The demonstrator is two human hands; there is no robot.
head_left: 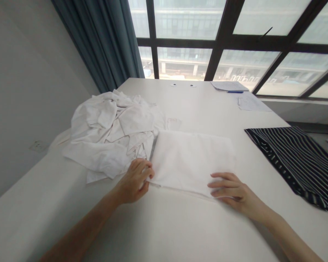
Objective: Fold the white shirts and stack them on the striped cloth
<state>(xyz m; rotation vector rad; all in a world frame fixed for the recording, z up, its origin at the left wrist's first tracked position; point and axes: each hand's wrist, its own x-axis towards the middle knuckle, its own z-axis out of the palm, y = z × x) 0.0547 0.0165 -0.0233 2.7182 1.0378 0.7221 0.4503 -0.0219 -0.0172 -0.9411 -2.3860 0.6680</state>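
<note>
A white cloth [191,160], folded into a flat rectangle, lies on the white table straight in front of me. My left hand [138,178] is closed at its near left corner, with the fingers curled and the thumb underneath, pinching the edge. My right hand [231,191] rests on the near right corner, its fingers slightly spread and lying over the fabric. Beside the folded cloth, to the left, a rumpled heap of white cloths [112,131] sits close to my left hand.
A black-and-white striped cloth [295,160] hangs over the right edge of the table [196,105]. Papers [229,86] and a blue pen [235,92] lie at the far right. Behind stand a blue curtain [109,40] and windows; a wall is on the left.
</note>
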